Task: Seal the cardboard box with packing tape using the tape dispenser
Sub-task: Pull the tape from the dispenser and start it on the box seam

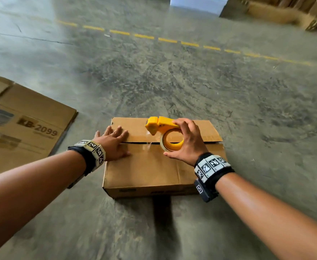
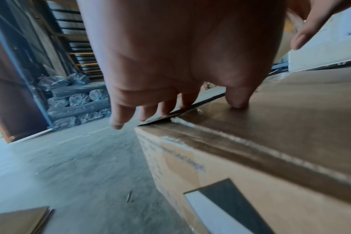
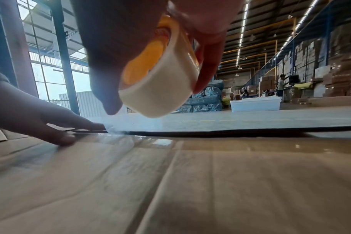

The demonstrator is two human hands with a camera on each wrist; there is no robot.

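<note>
Flat and spread, our left hand (image 1: 114,145) presses on the left end of the brown cardboard box (image 1: 150,171) standing on the grey concrete floor (image 1: 191,81), fingers laid across the dark seam (image 1: 137,142) to pin the two top flaps level. Right of it a strip of clear tape (image 1: 148,145) runs up to the yellow plastic tape dispenser (image 1: 163,132), which our right hand (image 1: 187,141) grips, fingers curled round its roll, so we judge it can drag rightward along the open seam.
</note>
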